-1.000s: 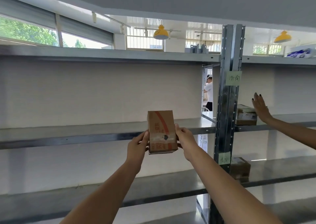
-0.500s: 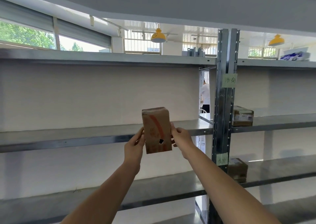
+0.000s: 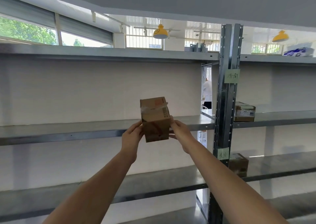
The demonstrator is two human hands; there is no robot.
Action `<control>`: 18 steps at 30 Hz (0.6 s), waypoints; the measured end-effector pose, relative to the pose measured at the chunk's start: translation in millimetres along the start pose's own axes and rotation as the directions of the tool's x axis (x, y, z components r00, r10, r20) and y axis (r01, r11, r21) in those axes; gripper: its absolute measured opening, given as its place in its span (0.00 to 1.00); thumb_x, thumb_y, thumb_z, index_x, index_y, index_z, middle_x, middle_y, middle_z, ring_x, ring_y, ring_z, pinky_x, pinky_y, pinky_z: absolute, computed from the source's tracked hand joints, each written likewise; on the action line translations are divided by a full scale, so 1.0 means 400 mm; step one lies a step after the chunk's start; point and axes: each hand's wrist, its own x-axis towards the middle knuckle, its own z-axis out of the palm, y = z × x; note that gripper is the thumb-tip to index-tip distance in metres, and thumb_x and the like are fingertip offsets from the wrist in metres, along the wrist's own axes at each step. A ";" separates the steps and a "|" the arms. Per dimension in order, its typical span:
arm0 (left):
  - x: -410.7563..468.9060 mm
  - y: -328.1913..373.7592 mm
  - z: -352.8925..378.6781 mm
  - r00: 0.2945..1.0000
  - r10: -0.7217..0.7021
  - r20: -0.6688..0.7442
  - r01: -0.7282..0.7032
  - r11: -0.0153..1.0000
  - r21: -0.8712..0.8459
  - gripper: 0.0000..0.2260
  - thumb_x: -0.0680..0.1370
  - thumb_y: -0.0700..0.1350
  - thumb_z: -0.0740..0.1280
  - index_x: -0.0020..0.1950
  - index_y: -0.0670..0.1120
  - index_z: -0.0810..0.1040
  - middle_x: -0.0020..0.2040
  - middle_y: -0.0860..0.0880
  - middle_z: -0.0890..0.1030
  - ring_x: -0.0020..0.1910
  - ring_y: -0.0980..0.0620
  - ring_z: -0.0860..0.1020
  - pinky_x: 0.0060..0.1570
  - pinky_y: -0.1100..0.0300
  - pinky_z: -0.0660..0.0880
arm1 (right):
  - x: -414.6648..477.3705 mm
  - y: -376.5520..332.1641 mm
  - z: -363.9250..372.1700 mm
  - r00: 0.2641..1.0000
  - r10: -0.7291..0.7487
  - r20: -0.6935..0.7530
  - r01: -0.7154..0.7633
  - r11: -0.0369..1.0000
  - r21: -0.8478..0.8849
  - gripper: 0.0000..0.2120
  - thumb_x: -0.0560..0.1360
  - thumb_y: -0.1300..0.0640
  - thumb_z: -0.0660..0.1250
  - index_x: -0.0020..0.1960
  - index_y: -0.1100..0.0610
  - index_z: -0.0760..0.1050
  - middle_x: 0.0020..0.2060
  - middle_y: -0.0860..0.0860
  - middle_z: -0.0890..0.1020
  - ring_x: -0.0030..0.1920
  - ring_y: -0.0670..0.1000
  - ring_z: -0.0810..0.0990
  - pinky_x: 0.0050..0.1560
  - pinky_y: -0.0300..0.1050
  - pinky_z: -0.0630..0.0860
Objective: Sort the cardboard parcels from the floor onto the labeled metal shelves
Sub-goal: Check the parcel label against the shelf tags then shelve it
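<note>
A small brown cardboard parcel (image 3: 156, 121) with clear tape and a red mark is held up in front of the middle metal shelf (image 3: 85, 129). My left hand (image 3: 132, 134) grips its left side and my right hand (image 3: 179, 132) grips its right side. The parcel is tipped so its top face shows, and its lower part overlaps the shelf's front edge. A green paper label (image 3: 232, 76) is stuck on the steel upright (image 3: 225, 104), and a second label (image 3: 223, 153) sits lower on it.
Another parcel (image 3: 244, 111) rests on the middle shelf of the right bay, and one more parcel (image 3: 238, 164) on the shelf below. The lower shelf (image 3: 153, 181) runs under my arms. A person in white (image 3: 207, 93) stands behind the rack gap.
The parcel has been tilted top-forward and raised slightly toward the middle shelf. Another person's hand at the right bay has gone out of view.
</note>
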 end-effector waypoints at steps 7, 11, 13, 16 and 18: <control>0.000 -0.026 -0.034 0.994 -0.031 -0.103 0.024 0.997 -0.071 0.10 0.84 0.46 0.61 0.48 0.44 0.78 0.49 0.44 0.80 0.49 0.49 0.78 0.60 0.55 0.76 | -0.020 0.057 0.034 0.997 -0.070 0.037 0.067 0.996 0.057 0.11 0.79 0.48 0.66 0.53 0.56 0.77 0.53 0.54 0.82 0.59 0.55 0.81 0.63 0.53 0.78; 0.010 -0.030 -0.038 0.995 0.007 -0.097 -0.009 1.000 -0.020 0.09 0.83 0.49 0.63 0.49 0.45 0.78 0.50 0.43 0.81 0.50 0.46 0.78 0.63 0.49 0.76 | -0.024 0.046 0.054 0.999 -0.032 0.024 0.030 0.995 0.097 0.17 0.81 0.44 0.60 0.52 0.58 0.74 0.50 0.56 0.81 0.55 0.54 0.81 0.62 0.51 0.78; 0.001 -0.030 -0.035 0.996 0.012 -0.084 -0.014 1.000 -0.025 0.08 0.83 0.48 0.63 0.50 0.45 0.77 0.51 0.42 0.81 0.50 0.47 0.78 0.62 0.48 0.77 | -0.020 0.043 0.061 1.000 0.003 0.011 -0.004 0.996 0.094 0.19 0.81 0.42 0.58 0.55 0.59 0.73 0.48 0.53 0.80 0.51 0.51 0.79 0.63 0.54 0.77; -0.011 -0.040 -0.038 0.998 0.017 -0.065 -0.019 0.999 -0.028 0.06 0.83 0.46 0.63 0.50 0.45 0.77 0.51 0.45 0.80 0.52 0.49 0.79 0.61 0.49 0.77 | -0.014 0.051 0.066 1.000 0.013 -0.026 -0.012 0.999 0.030 0.23 0.82 0.41 0.55 0.57 0.60 0.74 0.48 0.54 0.80 0.49 0.51 0.76 0.64 0.58 0.75; -0.014 -0.048 -0.044 0.998 0.024 -0.058 -0.026 0.999 -0.024 0.06 0.83 0.45 0.63 0.51 0.45 0.77 0.51 0.44 0.81 0.53 0.48 0.79 0.60 0.47 0.78 | -0.013 0.054 0.068 1.000 0.006 -0.029 -0.007 1.000 -0.004 0.24 0.82 0.41 0.54 0.58 0.60 0.75 0.52 0.57 0.81 0.51 0.53 0.78 0.64 0.58 0.75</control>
